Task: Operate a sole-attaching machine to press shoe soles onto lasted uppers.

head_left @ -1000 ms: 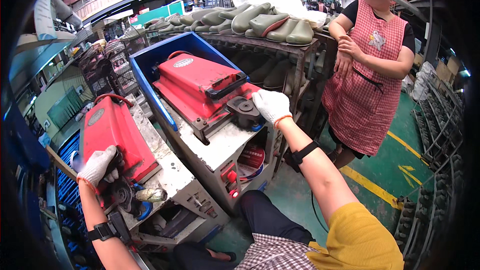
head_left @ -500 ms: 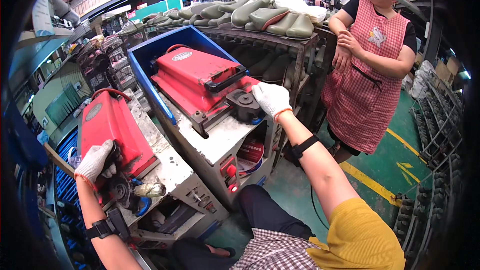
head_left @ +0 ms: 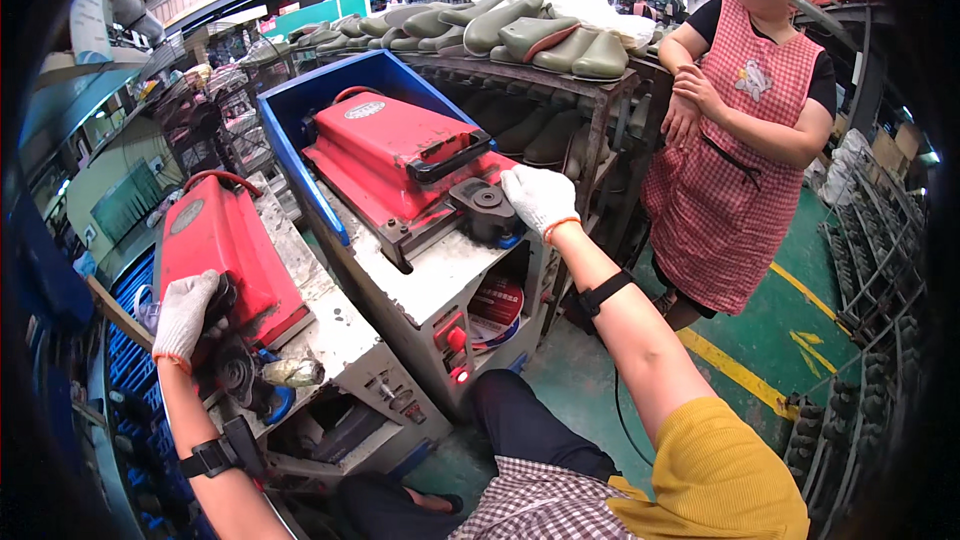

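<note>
My left hand (head_left: 187, 313), in a white knit glove, is closed round the black handle (head_left: 221, 297) at the front of the left machine's red cover (head_left: 230, 265). Just in front of that handle sits a round black fitting (head_left: 236, 368) with a blue part (head_left: 280, 404) below it. My right hand (head_left: 540, 198), also gloved, has its fingers curled at the right side of another black fitting (head_left: 487, 197); what they hold is hidden. That fitting stands at the front of the right machine's red cover (head_left: 385, 155), whose black handle (head_left: 450, 157) is untouched.
A pale, wrapped-looking piece (head_left: 294, 372) lies at the left machine's front corner. Behind the machines, a rack (head_left: 600, 90) carries green clog-like shoes (head_left: 540, 37). At right stands a person in a red checked apron (head_left: 725, 200). Dark racks (head_left: 870, 240) line the far right.
My left hand and the black handle have shifted very slightly, along with a small shift of the whole view. My right hand stays at the black fitting.
</note>
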A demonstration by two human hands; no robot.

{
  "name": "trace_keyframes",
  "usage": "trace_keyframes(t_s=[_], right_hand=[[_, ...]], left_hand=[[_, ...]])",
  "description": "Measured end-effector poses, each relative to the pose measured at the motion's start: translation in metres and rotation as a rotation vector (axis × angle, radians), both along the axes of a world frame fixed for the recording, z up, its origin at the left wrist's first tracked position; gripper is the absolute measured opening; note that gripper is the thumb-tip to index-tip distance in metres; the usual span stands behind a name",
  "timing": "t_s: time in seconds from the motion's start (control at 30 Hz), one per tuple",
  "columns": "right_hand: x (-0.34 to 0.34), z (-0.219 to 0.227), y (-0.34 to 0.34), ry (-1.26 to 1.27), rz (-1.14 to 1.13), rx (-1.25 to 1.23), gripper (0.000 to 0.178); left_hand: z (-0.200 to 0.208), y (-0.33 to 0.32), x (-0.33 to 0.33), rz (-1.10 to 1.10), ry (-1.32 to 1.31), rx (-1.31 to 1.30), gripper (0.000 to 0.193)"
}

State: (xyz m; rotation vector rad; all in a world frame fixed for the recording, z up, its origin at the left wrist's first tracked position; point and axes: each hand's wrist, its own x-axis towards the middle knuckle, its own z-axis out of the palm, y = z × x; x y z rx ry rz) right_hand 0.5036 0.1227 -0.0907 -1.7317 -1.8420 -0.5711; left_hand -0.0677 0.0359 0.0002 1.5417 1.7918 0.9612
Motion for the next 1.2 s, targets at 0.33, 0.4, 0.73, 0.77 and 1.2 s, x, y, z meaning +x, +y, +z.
trace_keyframes(t_s=[0.33, 0.4, 0.73, 0.77, 1.2], right_hand=[[0.002, 0.008, -0.006, -0.184, -0.001, -0.001, 0.028], [0.005, 0.009, -0.012, -0.157, -0.054, -0.066, 0.030], [-0.037, 0.023, -0.087, 0.283, -0.014, -0.213, 0.044], [-0.042, 0.018, -0.097, 0.301, 0.040, -0.149, 0.045], [-0.060, -0.004, -0.123, 0.463, 0.272, -0.254, 0.065]], left_hand=[[0.012, -0.016, 0.136, -0.043, 0.114, 0.804, 0.025], [0.007, -0.009, 0.192, -0.203, 0.039, 0.650, 0.029], [-0.010, 0.061, 0.311, -0.518, 0.572, 0.791, 0.051], [-0.015, 0.069, 0.316, -0.517, 0.599, 0.802, 0.051], [0.036, 0.109, 0.333, -0.321, 0.601, 0.980, 0.029]])
